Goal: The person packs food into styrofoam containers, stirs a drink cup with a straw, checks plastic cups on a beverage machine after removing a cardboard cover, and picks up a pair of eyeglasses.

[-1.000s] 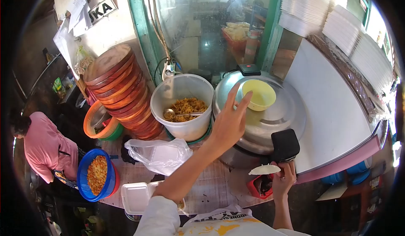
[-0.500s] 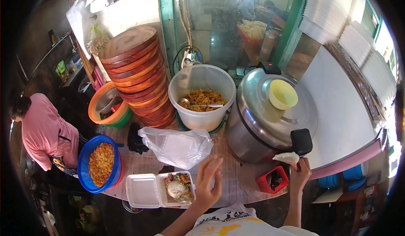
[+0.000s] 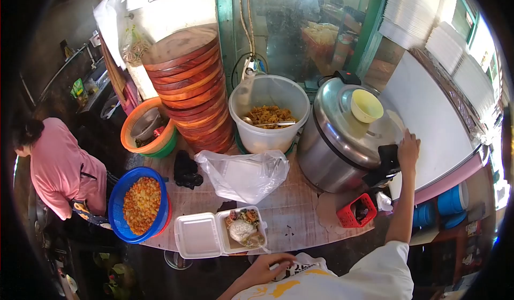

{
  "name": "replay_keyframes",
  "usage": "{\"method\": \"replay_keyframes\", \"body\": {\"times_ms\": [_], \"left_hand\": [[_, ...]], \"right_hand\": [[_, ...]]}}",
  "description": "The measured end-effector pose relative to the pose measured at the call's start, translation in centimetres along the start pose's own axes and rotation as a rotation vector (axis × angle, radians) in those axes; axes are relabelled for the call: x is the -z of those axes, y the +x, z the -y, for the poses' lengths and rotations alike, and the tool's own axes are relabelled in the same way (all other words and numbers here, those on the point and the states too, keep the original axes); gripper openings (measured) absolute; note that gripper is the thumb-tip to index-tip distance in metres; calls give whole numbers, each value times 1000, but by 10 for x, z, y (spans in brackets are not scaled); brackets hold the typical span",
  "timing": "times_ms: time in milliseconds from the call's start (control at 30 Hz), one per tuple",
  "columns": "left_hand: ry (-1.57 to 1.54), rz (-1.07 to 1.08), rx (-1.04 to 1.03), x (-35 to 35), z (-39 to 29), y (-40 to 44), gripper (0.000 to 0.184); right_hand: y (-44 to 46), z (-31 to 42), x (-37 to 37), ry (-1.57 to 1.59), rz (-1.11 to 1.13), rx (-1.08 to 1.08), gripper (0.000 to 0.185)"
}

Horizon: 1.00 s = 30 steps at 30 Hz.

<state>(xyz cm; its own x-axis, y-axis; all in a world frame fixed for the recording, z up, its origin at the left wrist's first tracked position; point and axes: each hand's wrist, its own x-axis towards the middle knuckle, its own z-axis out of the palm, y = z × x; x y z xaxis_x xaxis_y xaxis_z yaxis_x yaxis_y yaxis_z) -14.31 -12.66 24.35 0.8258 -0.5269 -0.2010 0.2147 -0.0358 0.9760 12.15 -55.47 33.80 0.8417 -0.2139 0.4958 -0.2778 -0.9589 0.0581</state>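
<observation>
My right hand point(image 3: 409, 149) is closed at the right side of the large metal rice cooker point(image 3: 342, 155), reaching past its black handle. A pale, flat rice paddle point(image 3: 395, 121) sticks up from its fingers against the lid's edge. My left hand point(image 3: 270, 266) is held low in front of my shirt, empty, with the fingers stretched out and partly overlapping the cloth. Just above it, an open white foam box point(image 3: 198, 235) rests near the table's front edge. Its right half contains white rice point(image 3: 242, 229), greens and a small clear bag.
A yellow bowl point(image 3: 367, 106) stands on the cooker lid. Nearby are a red basket point(image 3: 348, 218), a plastic bag point(image 3: 206, 163) with foam boxes and a white bucket point(image 3: 243, 136) of food. Stacked wooden trays point(image 3: 195, 99) and a blue basket point(image 3: 115, 209) flank a person in pink point(image 3: 67, 163).
My right hand has moved up and away from above the red basket to the cooker's far right side, carrying the paddle. My left hand has dropped toward my shirt.
</observation>
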Motion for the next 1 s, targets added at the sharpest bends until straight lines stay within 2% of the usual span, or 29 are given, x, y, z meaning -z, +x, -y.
{"method": "replay_keyframes", "body": {"times_ms": [100, 133, 200, 267, 367, 400, 500, 600, 633, 667, 700, 733, 800, 900, 967, 1000], "left_hand": [[-138, 243, 78, -5, 1, -21, 27], [-274, 301, 207, -6, 7, -31, 33], [-439, 344, 297, -9, 11, -47, 33], [-505, 317, 203, -9, 8, -62, 33], [-535, 226, 62, -16, 2, -81, 34], [-536, 193, 16, -20, 0, -86, 34], [-523, 89, -111, -33, -3, -94, 35], [-439, 13, -181, -50, -9, -93, 35], [-325, 27, -142, -53, -12, -89, 35], [-331, 143, -68, -53, 13, -78, 36], [-282, 141, -90, -61, 15, -75, 37], [-230, 140, -110, -68, 15, -71, 37], [-171, 145, -130, -83, 15, -64, 38], [-150, 132, -157, -109, 16, -55, 37], [-123, 90, -203, -125, 11, -54, 34], [-86, 34, -321, -136, 10, -54, 32]], "right_hand": [[16, 14, -4, 20, 75, 12, 41], [19, 20, -3, 68, 73, 13, 41], [13, 29, 4, 119, 6, -10, 40], [3, 39, 20, 128, -123, -51, 39], [-24, 55, 48, 301, -313, 88, 38], [-40, 71, 66, 422, -347, 76, 36], [-77, 99, 87, 571, -397, 227, 32], [-101, 116, 74, 835, -282, 370, 27], [-107, 120, 72, 904, -190, 444, 26], [-112, 124, 68, 970, -100, 517, 24], [-117, 128, 56, 1053, -142, 597, 23], [-124, 130, 53, 1162, 85, 519, 24], [-134, 129, 24, 1116, 81, 666, 21], [-155, 119, -6, 1079, 463, 704, 20], [-172, 109, -29, 944, 610, 807, 22], [-181, 104, -41, 873, 681, 857, 24]]}}
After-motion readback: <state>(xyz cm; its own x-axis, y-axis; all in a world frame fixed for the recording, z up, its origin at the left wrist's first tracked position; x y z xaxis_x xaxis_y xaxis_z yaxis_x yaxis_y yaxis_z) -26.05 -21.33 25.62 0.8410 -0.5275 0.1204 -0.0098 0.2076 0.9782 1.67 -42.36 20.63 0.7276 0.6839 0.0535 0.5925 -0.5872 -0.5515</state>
